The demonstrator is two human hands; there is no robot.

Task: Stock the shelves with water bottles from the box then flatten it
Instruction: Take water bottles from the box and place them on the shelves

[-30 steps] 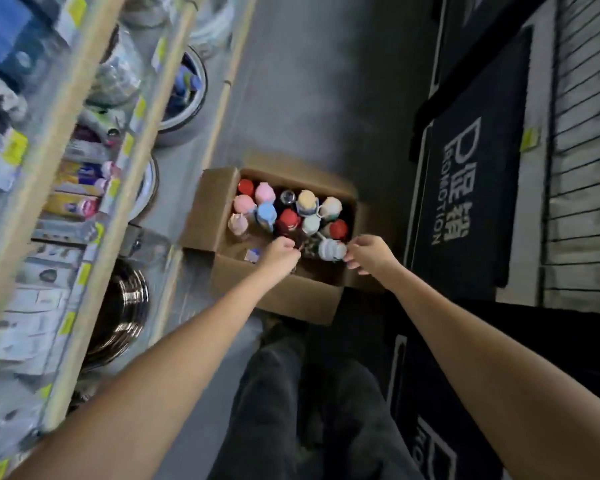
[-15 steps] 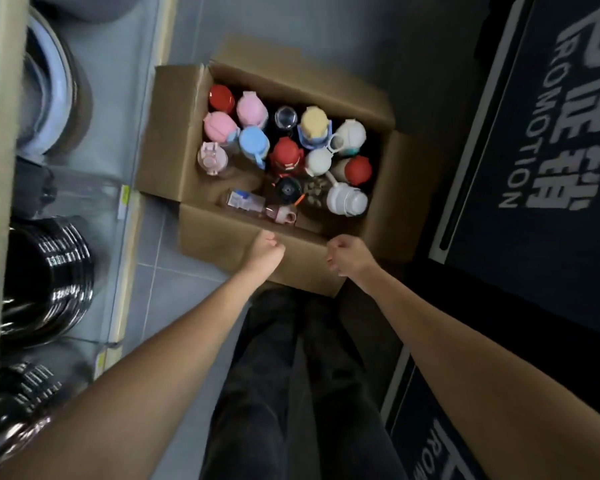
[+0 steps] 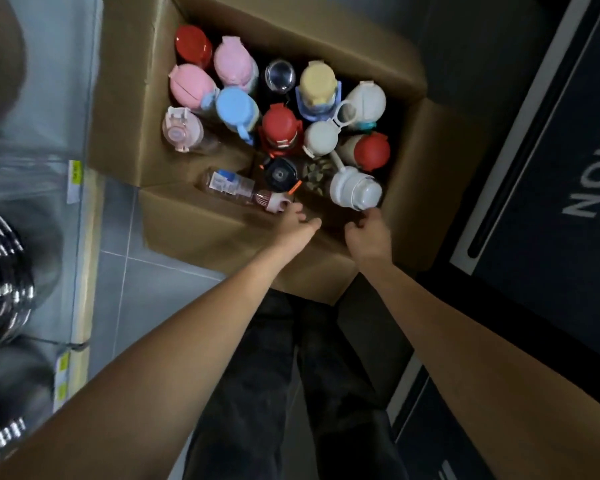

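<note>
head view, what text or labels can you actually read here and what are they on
"NOI": large pale letters, seen rotated and cut off by the frame edge, on the dark floor mat.
Blue and white label on the clear bottle lying in the box: too blurred to read.
Yellow price tags on the shelf edge: too small to read.

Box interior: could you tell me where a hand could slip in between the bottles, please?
The box has bare floor along its near wall, around the lying bottle, left of the white bottle. Behind, upright bottles crowd cap to cap.
</note>
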